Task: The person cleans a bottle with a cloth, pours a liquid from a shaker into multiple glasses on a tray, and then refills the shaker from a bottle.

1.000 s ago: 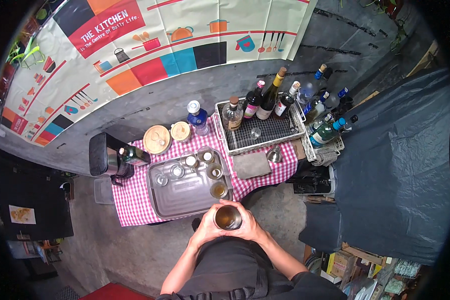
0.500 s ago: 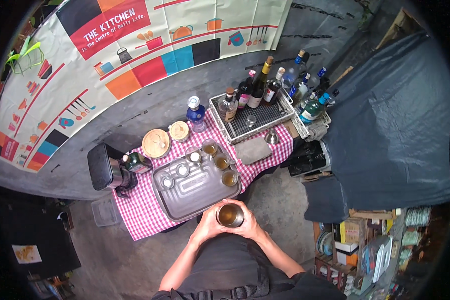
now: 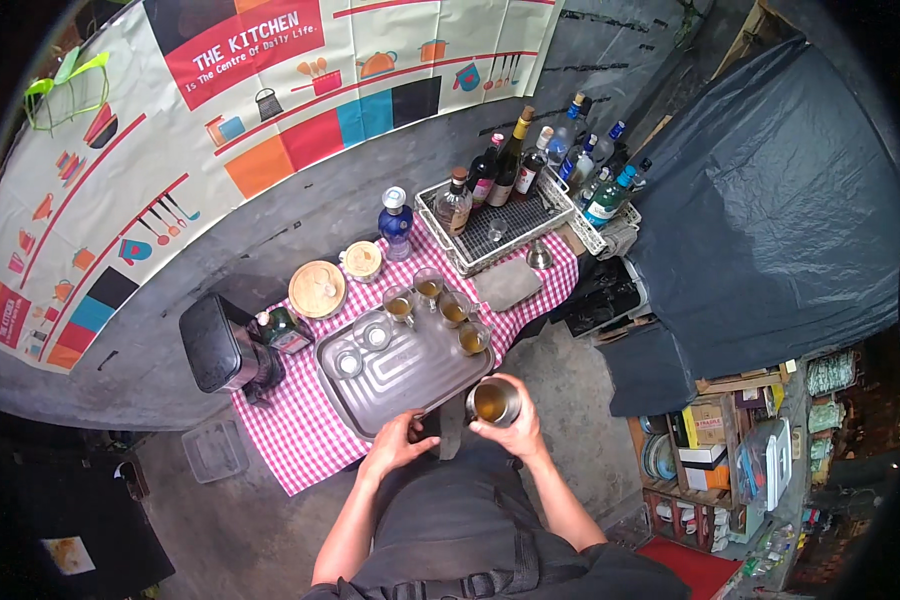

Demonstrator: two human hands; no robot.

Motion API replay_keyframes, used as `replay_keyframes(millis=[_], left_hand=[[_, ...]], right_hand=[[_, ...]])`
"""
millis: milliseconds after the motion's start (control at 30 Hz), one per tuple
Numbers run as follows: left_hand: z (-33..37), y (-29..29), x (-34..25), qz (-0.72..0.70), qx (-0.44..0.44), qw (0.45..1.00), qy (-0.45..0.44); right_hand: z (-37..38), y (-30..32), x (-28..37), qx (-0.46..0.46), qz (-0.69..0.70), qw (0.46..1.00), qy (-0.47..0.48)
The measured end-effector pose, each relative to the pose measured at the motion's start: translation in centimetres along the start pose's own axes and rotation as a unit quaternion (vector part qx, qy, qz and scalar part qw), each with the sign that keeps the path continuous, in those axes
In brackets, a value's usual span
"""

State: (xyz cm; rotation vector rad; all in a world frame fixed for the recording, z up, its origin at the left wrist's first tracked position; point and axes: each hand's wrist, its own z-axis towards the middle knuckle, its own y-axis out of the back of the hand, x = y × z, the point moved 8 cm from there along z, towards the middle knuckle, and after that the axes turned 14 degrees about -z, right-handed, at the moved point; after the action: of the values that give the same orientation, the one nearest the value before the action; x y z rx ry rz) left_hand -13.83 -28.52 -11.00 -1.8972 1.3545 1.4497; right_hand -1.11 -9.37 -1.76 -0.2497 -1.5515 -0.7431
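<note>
A metal cup (image 3: 492,402) with brownish liquid in it is held in my right hand (image 3: 518,428), whose fingers wrap round its right side. It hovers just off the tray's near right corner. My left hand (image 3: 400,443) holds nothing, thumb apart from its bent fingers, beside the near edge of the grey tray (image 3: 410,370). Several glass cups of amber liquid stand along the tray's far right side, the nearest glass cup (image 3: 473,339) close to the metal cup. Toward the tray's left stand two glasses without amber liquid, a farther glass (image 3: 375,336) and a nearer glass (image 3: 349,363).
The tray lies on a checked cloth (image 3: 290,440). Behind it are a blue bottle (image 3: 395,225), two wooden-lidded jars and a wire basket (image 3: 490,250) with bottles. A black appliance (image 3: 215,345) and dark green bottle (image 3: 285,330) stand left; a plastic tub (image 3: 215,452) sits below.
My left hand has let go of the metal cup and moved left toward the tray's edge. My right hand has carried the cup right and slightly forward. The whole view has shifted a little.
</note>
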Motion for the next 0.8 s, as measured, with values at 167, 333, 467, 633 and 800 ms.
replay_keyframes(millis=[167,333,467,633,800], left_hand=[[0.5,3.3,6.5,0.074,-0.091,0.992,0.047],[1.8,3.8,9.5,0.07,-0.116,0.99,0.033],[3.0,3.3,10.2,0.08,-0.146,0.985,0.031],[3.5,2.1,11.9,0.095,-0.162,0.978,0.095],[3.8,1.6,12.2,0.109,-0.159,0.975,0.109]], right_hand=[[2.6,3.3,-2.4,-0.083,-0.098,0.992,-0.017],[5.8,4.3,-6.0,-0.11,-0.166,0.98,0.004],[7.8,4.7,-9.2,-0.104,-0.206,0.973,-0.007],[9.4,5.0,-10.3,-0.092,-0.274,0.957,0.004],[10.4,4.5,-10.5,-0.046,-0.306,0.951,0.013]])
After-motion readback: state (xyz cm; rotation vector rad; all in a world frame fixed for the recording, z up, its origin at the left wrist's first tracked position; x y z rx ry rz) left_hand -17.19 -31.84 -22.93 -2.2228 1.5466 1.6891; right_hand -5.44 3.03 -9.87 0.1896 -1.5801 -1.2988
